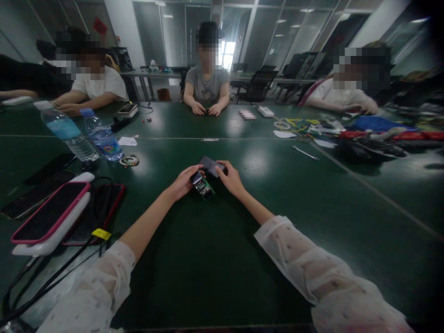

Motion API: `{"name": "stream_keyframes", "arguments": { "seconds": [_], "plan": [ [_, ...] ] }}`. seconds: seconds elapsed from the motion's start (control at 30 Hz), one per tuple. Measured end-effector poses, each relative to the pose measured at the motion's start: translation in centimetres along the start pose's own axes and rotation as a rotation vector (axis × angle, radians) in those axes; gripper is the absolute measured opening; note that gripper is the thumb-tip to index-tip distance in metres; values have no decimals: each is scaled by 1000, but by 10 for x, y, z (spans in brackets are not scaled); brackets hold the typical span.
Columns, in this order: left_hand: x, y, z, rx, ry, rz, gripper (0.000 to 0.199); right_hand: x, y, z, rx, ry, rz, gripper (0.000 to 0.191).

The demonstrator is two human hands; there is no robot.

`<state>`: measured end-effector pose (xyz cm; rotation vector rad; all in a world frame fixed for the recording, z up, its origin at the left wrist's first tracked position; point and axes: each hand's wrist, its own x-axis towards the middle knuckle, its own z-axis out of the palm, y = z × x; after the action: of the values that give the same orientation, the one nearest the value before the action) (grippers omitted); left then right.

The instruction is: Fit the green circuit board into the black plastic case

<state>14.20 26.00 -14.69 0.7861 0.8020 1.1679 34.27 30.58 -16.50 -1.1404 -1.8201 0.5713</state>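
My left hand (pixel 183 181) is closed on a small green circuit board (pixel 204 188) with dark and silvery parts on its face. Just beyond it, a flat dark grey cover (pixel 210 165), box-like in shape, is gripped by my right hand (pixel 229 176), thumb on its near side. The cover's left end lies close to my left fingertips; whether they touch it I cannot tell. Both pieces are held over the green table (pixel 215 259), near its middle. My palms and some fingers are hidden.
To the left are two water bottles (pixel 71 132), a tape roll (pixel 129 160), and a red-edged phone (pixel 52 212) on a white power bank with black cables. A wrench (pixel 305 153) and a tangle of cables (pixel 301 125) lie right. Three people sit across the table.
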Motion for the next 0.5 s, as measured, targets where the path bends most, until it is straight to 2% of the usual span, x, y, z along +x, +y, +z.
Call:
{"name": "stream_keyframes", "arguments": {
  "seconds": [0.5],
  "plan": [
    [1,-1,-1,-11,13,-13,31,-1,-1,0,-3,-6,-37,39]
  ]
}}
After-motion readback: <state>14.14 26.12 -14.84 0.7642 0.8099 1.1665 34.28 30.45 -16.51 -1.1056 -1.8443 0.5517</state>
